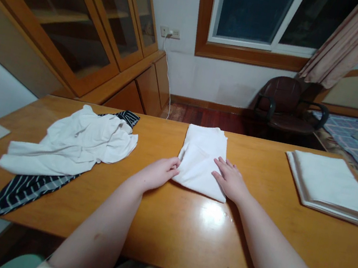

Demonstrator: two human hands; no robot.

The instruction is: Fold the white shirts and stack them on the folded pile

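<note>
A white cloth (200, 161), folded into a narrow rectangle, lies on the wooden table in front of me. At its left edge is my left hand (161, 172), with fingers curled together around the fabric's border. My right hand (231, 180) rests on the right edge, fingers stretched out and lying flat over the cloth. Small creases show in the fabric between the two hands. The near right corner of the cloth points toward me.
To the left, a crumpled white garment (76, 146) lies over a black striped cloth (33, 191). Neatly stacked folded white cloths (333, 182) sit at the right. Beyond the wooden table (160, 241) are a brown armchair (285, 102) and a glass-door cabinet (112, 39).
</note>
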